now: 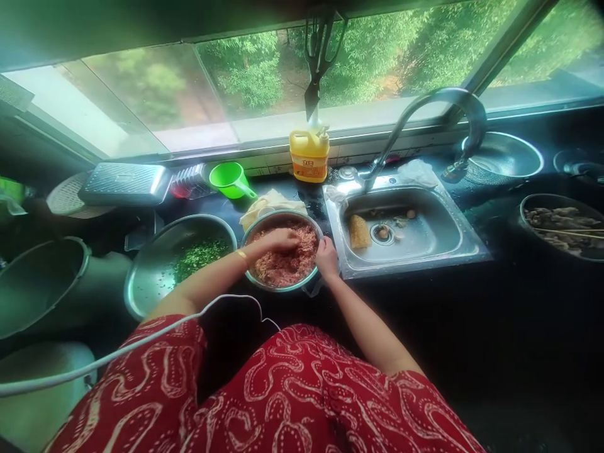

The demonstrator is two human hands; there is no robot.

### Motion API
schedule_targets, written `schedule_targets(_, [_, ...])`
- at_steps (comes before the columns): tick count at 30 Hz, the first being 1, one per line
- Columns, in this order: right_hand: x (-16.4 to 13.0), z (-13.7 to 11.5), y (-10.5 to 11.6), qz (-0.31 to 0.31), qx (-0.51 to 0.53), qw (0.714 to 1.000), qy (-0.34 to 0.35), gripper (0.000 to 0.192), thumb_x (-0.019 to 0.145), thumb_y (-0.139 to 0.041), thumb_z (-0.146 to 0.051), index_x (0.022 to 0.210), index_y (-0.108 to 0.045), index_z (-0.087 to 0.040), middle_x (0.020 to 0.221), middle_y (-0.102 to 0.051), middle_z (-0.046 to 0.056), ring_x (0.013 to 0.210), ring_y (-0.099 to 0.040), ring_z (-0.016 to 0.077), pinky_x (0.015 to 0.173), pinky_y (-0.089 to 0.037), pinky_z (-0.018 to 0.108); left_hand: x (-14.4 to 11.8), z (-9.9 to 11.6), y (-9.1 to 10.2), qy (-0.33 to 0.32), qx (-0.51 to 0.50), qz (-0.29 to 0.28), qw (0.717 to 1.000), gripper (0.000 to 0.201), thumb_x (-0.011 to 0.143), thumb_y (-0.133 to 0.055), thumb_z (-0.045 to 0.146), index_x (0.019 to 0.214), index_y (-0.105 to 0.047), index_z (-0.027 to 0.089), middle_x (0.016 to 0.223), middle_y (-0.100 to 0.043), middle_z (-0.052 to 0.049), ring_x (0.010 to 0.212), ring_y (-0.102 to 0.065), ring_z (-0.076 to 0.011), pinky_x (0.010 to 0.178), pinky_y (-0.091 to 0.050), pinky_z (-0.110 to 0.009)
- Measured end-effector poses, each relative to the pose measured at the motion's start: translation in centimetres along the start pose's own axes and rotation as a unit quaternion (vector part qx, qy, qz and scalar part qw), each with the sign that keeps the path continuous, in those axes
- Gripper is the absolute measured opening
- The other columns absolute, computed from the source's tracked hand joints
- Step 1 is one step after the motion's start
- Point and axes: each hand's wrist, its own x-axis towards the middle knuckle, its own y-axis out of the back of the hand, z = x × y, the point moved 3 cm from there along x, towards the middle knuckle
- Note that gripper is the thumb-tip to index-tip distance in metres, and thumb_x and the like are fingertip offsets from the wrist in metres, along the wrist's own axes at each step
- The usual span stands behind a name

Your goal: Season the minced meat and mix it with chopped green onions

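A steel bowl point(264, 221) full of pinkish minced meat point(290, 264) stands on the dark counter in front of me. My left hand point(279, 240) is pressed into the meat, fingers curled in it, a gold bangle on the wrist. My right hand point(326, 258) grips the bowl's right rim. To the left sits a larger steel basin point(151, 277) with chopped green herbs point(201, 255) in it.
A steel sink point(465, 242) with a faucet point(425, 104) lies to the right, scraps in its drain. A yellow detergent bottle point(309, 154) and green scoop point(229, 179) stand by the window. A dark pan of food point(564, 226) sits far right, a big pot point(40, 283) far left.
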Motion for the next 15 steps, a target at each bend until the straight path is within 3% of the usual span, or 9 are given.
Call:
schedule_targets(2, [0.1,0.1,-0.1,0.001,0.005,1.0,0.005,0.03,0.091,-0.033,-0.029,0.1,-0.059,-0.017,0.086,-0.065,0.007,0.078,-0.057,0.0199,0.071,-0.039,0.027,1.8,1.4,1.0,0.081,0.042,0.064,0.994,0.046,0.087,-0.041,0.048,0.11,-0.067,0.018,0.105,-0.065,-0.011,0.094,-0.06,-0.0251,0.083,-0.043,-0.033])
schedule_targets(4, [0.3,0.3,-0.1,0.004,0.006,1.0,0.007,0.028,0.091,-0.033,-0.029,0.098,-0.059,-0.018,0.084,-0.065,0.007,0.076,-0.057,0.0196,0.07,-0.038,0.027,3.1,3.7,0.5,0.126,0.079,0.069,0.987,0.051,0.086,-0.039,0.051,0.111,-0.066,0.015,0.108,-0.064,-0.015,0.1,-0.058,-0.0294,0.085,-0.042,-0.038])
schedule_targets(6, [0.5,0.4,0.0,0.009,0.005,1.0,0.007,0.027,0.091,-0.034,-0.028,0.098,-0.058,-0.018,0.083,-0.064,0.006,0.074,-0.056,0.0193,0.07,-0.038,0.027,3.1,5.8,-1.2,0.092,0.11,0.035,0.989,0.048,0.086,-0.041,0.049,0.107,-0.068,0.016,0.107,-0.064,-0.015,0.102,-0.056,-0.0316,0.088,-0.041,-0.043])
schedule_targets(8, [0.7,0.3,0.1,0.013,0.005,1.0,0.01,0.026,0.09,-0.034,-0.027,0.097,-0.058,-0.018,0.081,-0.063,0.006,0.073,-0.055,0.0188,0.07,-0.038,0.027,1.2,7.0,-3.0,-0.004,0.153,0.023,0.988,0.04,0.084,-0.046,0.044,0.104,-0.069,0.018,0.105,-0.064,-0.014,0.103,-0.054,-0.0315,0.091,-0.038,-0.046])
schedule_targets(11, [0.7,-0.1,0.4,0.009,-0.001,1.0,0.018,0.026,0.09,-0.033,-0.026,0.093,-0.057,-0.018,0.078,-0.062,0.005,0.071,-0.053,0.0183,0.068,-0.038,0.027,-3.7,5.3,-4.9,-0.134,0.22,0.029,0.966,0.026,0.083,-0.052,0.034,0.099,-0.07,0.023,0.113,-0.061,-0.01,0.114,-0.046,-0.0307,0.101,-0.028,-0.052])
schedule_targets(12, [0.6,-0.2,0.5,0.005,-0.003,1.0,0.018,0.026,0.09,-0.033,-0.026,0.092,-0.057,-0.018,0.077,-0.061,0.005,0.07,-0.053,0.0183,0.068,-0.037,0.027,-5.1,3.9,-5.2,-0.142,0.234,0.031,0.961,0.024,0.083,-0.054,0.033,0.1,-0.07,0.027,0.12,-0.058,-0.009,0.121,-0.04,-0.0319,0.103,-0.024,-0.055])
schedule_targets(15, [-0.1,-0.2,0.4,-0.002,-0.003,1.0,0.01,0.027,0.09,-0.032,-0.026,0.095,-0.057,-0.017,0.078,-0.061,0.005,0.07,-0.054,0.0188,0.068,-0.037,0.028,-7.1,-0.5,-4.9,-0.064,0.245,0.077,0.964,0.026,0.085,-0.055,0.031,0.108,-0.068,0.031,0.145,-0.037,-0.008,0.131,-0.027,-0.0375,0.101,-0.025,-0.06])
